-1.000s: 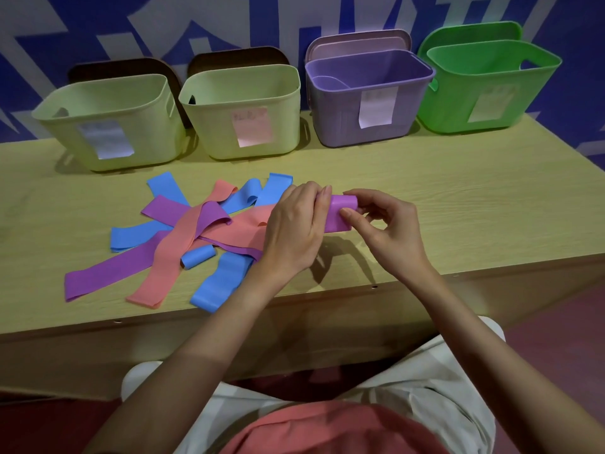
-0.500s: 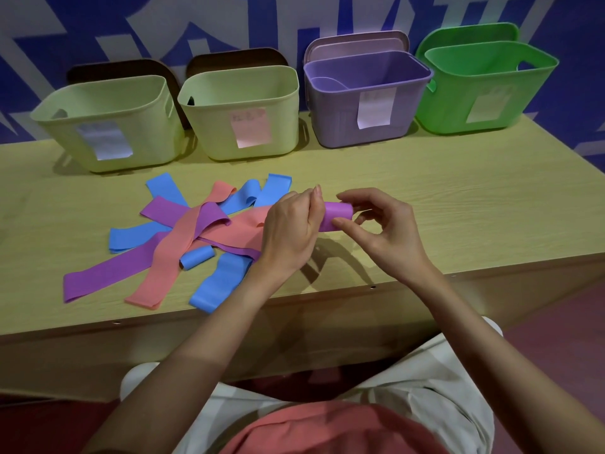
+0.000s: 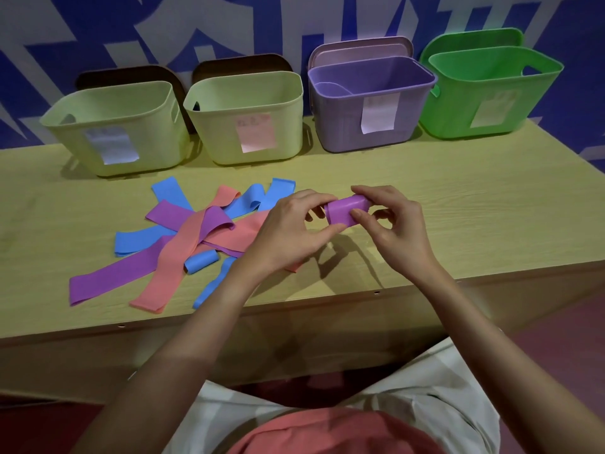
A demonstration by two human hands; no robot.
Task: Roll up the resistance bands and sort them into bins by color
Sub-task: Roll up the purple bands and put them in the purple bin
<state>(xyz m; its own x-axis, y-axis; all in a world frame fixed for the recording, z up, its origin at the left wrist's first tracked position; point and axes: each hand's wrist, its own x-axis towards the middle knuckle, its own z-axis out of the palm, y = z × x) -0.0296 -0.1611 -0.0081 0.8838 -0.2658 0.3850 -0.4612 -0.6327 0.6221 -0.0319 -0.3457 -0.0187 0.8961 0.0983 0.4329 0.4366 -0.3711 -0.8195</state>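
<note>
Head view: I see the rolled purple rubber resistance band [image 3: 346, 210] lying crosswise, pinched between left hand [image 3: 291, 229] and right hand [image 3: 394, 224], the purple plastic bin [image 3: 350, 132] probably nearer the right.

Wooden table [image 3: 458, 204], blue patterned wall [image 3: 98, 34]

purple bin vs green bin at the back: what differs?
Colour: the purple bin is lilac, the green bin bright green. Place: the purple bin stands third from the left, the green bin at the far right end. Contents: a purple loop lies inside the purple bin; nothing shows inside the green bin from this angle. Shared: both stand upright and open on the table, each with a paper label on its front.
</note>
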